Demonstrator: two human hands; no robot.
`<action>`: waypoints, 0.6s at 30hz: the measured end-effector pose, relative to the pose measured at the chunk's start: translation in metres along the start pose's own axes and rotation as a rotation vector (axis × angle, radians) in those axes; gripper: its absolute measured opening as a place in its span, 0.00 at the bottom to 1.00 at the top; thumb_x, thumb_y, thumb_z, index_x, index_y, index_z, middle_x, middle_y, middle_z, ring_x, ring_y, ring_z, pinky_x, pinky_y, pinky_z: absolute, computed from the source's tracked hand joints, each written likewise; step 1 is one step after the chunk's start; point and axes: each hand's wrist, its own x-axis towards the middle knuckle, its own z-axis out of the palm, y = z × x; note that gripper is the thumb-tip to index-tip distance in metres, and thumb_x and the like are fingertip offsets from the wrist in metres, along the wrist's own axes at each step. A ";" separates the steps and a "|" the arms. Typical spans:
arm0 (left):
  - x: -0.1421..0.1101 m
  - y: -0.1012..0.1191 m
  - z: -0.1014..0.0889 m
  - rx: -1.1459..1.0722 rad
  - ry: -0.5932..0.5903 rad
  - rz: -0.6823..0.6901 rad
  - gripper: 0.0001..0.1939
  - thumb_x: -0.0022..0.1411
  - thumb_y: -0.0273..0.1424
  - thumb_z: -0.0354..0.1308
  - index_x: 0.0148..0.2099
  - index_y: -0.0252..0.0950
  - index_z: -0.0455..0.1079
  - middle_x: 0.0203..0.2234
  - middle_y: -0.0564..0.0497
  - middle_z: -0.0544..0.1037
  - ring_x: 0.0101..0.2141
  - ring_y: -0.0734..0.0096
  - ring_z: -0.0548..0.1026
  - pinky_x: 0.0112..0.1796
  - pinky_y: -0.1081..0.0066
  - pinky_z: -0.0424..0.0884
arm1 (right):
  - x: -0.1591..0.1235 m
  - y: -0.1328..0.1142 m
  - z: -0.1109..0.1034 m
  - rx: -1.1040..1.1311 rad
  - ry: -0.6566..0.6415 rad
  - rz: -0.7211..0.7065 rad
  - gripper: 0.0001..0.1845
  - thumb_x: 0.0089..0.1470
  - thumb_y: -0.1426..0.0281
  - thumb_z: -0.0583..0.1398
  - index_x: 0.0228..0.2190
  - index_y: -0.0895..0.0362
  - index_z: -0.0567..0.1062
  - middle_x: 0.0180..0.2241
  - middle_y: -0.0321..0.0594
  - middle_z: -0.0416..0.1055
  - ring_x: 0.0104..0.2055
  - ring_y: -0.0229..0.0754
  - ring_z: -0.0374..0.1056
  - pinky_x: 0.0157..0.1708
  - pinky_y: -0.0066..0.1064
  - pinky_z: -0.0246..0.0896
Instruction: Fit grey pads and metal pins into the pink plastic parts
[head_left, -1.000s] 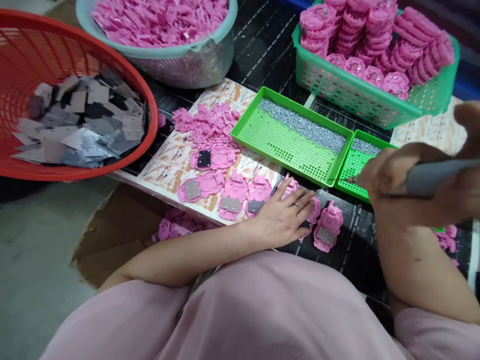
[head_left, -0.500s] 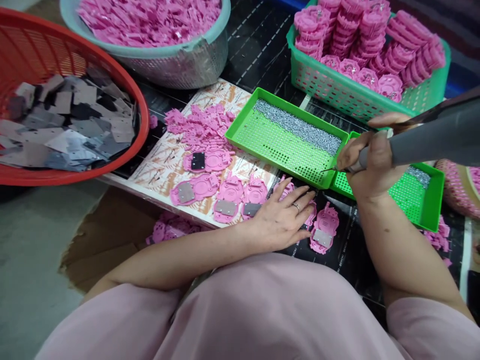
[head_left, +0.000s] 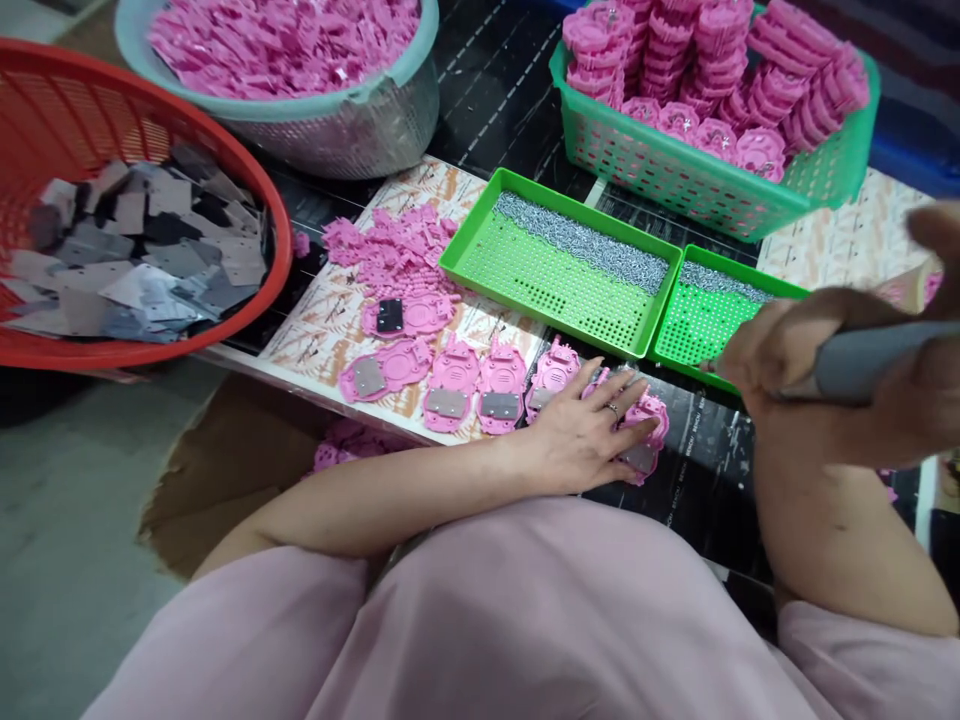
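Along the printed sheet (head_left: 315, 340), the left hand (head_left: 577, 435) lies flat and open, resting on a pink plastic part (head_left: 643, 440) whose metal plate is mostly covered. The right hand (head_left: 817, 385) is closed narrowly round a grey tool (head_left: 877, 358); its tip is hidden by the fingers, apparently just above the smaller of 2 green perforated trays (head_left: 709, 325). 4 pink parts (head_left: 450, 385) with plates sit in a row beside the left hand, and a red basket (head_left: 225, 190) of grey sheets (head_left: 172, 265) lies beyond, partly cut off by the frame
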 end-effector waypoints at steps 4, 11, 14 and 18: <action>0.005 0.003 -0.002 -0.054 -0.071 0.031 0.33 0.63 0.53 0.54 0.63 0.38 0.64 0.64 0.35 0.59 0.65 0.46 0.56 0.61 0.41 0.50 | -0.024 0.010 0.002 0.113 -0.007 -0.050 0.14 0.52 0.62 0.63 0.43 0.47 0.75 0.14 0.28 0.61 0.11 0.36 0.55 0.10 0.32 0.54; 0.009 0.003 0.001 -0.034 -0.091 0.037 0.37 0.61 0.55 0.54 0.63 0.33 0.64 0.63 0.35 0.61 0.64 0.47 0.56 0.62 0.41 0.49 | -0.033 0.028 0.002 0.142 -0.012 -0.061 0.13 0.53 0.65 0.63 0.42 0.49 0.74 0.15 0.28 0.63 0.11 0.35 0.56 0.10 0.30 0.54; 0.010 0.003 0.002 -0.027 -0.105 0.034 0.36 0.62 0.55 0.54 0.62 0.34 0.65 0.64 0.36 0.61 0.64 0.48 0.56 0.63 0.43 0.47 | -0.032 0.036 0.003 0.162 -0.042 -0.105 0.11 0.53 0.66 0.63 0.41 0.51 0.75 0.14 0.27 0.62 0.10 0.34 0.56 0.09 0.28 0.54; 0.010 0.004 0.001 -0.018 -0.117 0.035 0.36 0.62 0.55 0.54 0.62 0.34 0.65 0.63 0.36 0.61 0.64 0.49 0.57 0.63 0.43 0.46 | -0.033 0.039 0.003 0.171 -0.110 -0.117 0.12 0.53 0.67 0.62 0.42 0.50 0.75 0.14 0.26 0.61 0.10 0.33 0.56 0.10 0.27 0.55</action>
